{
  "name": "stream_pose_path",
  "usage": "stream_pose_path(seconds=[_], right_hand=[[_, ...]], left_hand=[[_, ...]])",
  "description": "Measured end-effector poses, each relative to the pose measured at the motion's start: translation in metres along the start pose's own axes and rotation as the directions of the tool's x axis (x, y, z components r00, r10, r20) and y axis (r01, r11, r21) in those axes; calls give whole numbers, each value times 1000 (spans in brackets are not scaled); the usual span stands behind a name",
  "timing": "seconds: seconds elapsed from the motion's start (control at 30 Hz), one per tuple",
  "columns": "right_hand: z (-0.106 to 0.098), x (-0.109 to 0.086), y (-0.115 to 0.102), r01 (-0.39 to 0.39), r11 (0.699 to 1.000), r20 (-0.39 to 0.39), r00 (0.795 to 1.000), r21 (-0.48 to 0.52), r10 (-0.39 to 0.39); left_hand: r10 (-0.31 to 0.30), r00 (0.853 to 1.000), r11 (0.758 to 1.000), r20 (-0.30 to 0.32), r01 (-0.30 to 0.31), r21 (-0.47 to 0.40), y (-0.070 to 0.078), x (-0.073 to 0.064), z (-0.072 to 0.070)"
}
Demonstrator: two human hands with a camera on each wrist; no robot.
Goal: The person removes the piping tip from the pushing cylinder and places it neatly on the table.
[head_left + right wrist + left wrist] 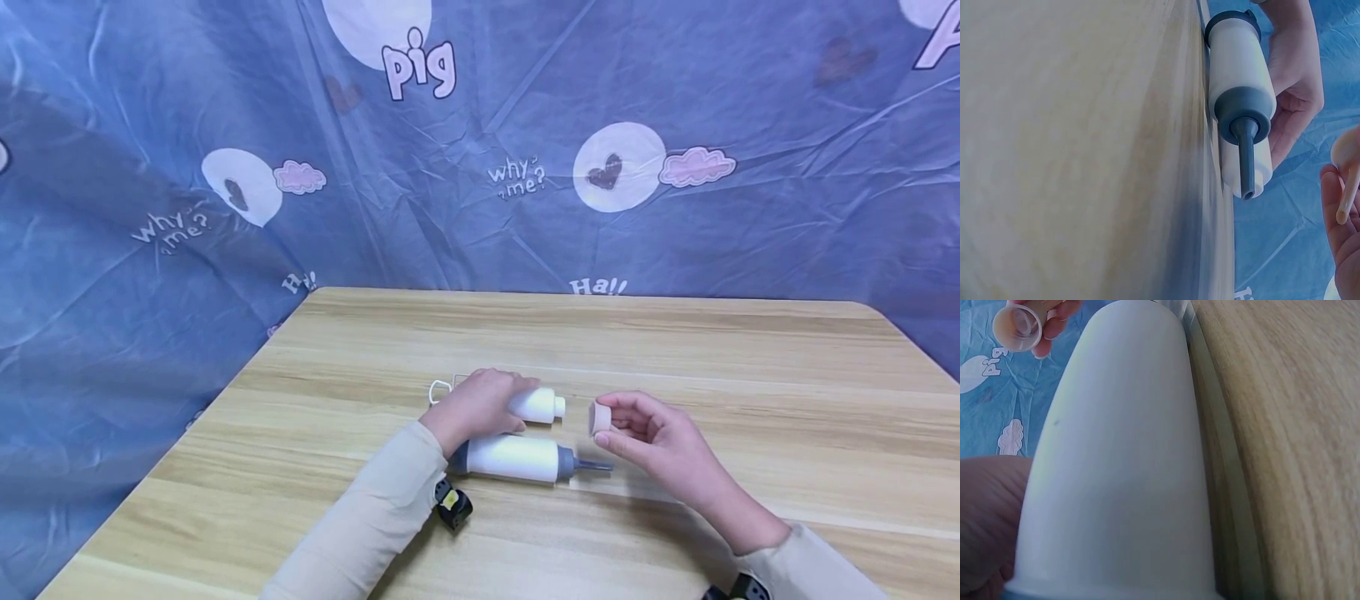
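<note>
My left hand (483, 407) grips a small white bottle (536, 406) lying on its side, its narrow neck pointing right. Fingers go over the top, and the thumb is at the near side. Just in front lies a larger white squeeze bottle (512, 459) with a dark grey nozzle and base; its white body (1116, 456) fills the middle of the left wrist view. Right of the small bottle's neck, my right hand (667, 442) pinches a pale nozzle cap (599, 417) between thumb and fingers. In the right wrist view, the cap's thin spout (1347, 197) points downward.
Beyond the left hand, a white wire-like loop (437, 388) shows on the wood-grain table (675, 333). A blue printed cloth (465, 208) hangs behind the table and along its left side. A black wrist camera (453, 505) is under the left forearm.
</note>
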State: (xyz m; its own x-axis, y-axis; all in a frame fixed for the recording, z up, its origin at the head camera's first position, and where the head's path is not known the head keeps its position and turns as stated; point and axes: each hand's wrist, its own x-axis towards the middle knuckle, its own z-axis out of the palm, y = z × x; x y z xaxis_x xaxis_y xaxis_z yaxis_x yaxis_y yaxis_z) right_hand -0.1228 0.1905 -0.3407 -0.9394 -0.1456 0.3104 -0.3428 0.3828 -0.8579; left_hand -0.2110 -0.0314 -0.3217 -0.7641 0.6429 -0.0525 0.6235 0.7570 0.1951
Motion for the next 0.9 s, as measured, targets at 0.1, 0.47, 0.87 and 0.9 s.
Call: stream_pose_path(seconds=[0.1, 0.47, 0.87, 0.9], right_hand=[[0, 1, 1, 4, 1000, -5, 1000, 1, -4], [-5, 3, -1, -1, 999, -33, 999, -42, 0], [-7, 3, -5, -23, 992, 40, 999, 126, 18], [-7, 4, -6, -17, 987, 49, 999, 157, 9]], left_hand=[[5, 1000, 1000, -13, -5, 4, 0, -1, 0], [133, 955, 989, -265, -146, -30, 9, -20, -4], [306, 773, 820, -556, -510, -259, 38, -26, 1], [300, 777, 810, -553, -514, -283, 40, -26, 2]])
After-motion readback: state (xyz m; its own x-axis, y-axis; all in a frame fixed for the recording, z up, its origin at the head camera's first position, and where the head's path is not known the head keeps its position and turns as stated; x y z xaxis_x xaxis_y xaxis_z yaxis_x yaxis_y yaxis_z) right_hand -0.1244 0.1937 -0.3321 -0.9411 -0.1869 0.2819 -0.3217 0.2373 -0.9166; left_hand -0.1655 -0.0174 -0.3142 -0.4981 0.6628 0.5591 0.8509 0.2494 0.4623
